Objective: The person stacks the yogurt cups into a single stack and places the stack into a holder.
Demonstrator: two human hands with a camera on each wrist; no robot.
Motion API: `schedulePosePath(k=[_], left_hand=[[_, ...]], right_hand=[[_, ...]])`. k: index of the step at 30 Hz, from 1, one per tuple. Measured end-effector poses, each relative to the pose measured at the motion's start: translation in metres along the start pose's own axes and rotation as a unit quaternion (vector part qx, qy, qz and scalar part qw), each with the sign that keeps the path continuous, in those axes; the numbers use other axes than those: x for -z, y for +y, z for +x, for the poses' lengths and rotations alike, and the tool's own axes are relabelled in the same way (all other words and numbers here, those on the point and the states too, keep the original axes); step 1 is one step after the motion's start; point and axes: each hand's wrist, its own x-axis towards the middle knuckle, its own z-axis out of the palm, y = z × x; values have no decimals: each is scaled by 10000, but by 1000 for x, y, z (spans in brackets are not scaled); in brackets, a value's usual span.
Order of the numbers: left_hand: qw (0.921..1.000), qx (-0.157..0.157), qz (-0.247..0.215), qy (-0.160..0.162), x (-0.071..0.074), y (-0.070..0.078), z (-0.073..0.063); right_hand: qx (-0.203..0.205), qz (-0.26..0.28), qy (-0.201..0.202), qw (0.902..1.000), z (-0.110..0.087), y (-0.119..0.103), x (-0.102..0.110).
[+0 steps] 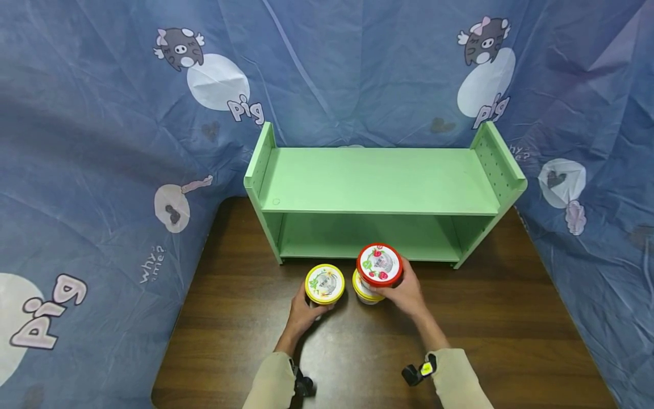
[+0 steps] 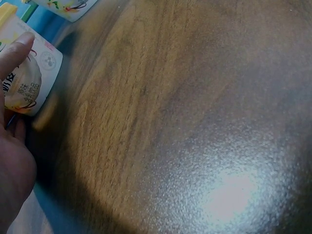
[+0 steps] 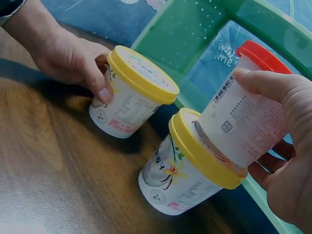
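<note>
"Two pale sleeves (image 1: pixel 273 380) in view; over what?"
"A brown wood-grain counter (image 1: pixel 357 369), glossy nearest me. My left hand (image 1: pixel 302 313) has its fingers curled round a yellow-lidded tub (image 1: pixel 325 284), greenery printed on top."
"And the right?"
"My right hand (image 1: pixel 407 290) pinches a red-lidded tub (image 1: pixel 380 265) between thumb and fingers, red fruit on its white top. It's over a second yellow-lidded tub (image 3: pixel 183 170), white with flowers on its side, standing on the counter near the first; whether they touch, I can't tell."
"Beyond?"
"A pale green shelf (image 1: pixel 378 182), then wrinkled blue cloth (image 1: pixel 337 68) printed with cartoon pigs."
</note>
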Motion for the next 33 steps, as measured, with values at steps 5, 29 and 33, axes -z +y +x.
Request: schedulePosePath(k=[5,29,33], left_hand=[[10000,-4,-16,-81,5,24,-8],[10000,37,-82,-23,2,-4,2],[9999,89,-59,47,1,-3,2]], right_hand=[[-103,-129,-52,9998,-1,1,-2],[-202,-351,-82,9991,-1,3,-3],[-203,-314,-97,9993,-1,4,-3]])
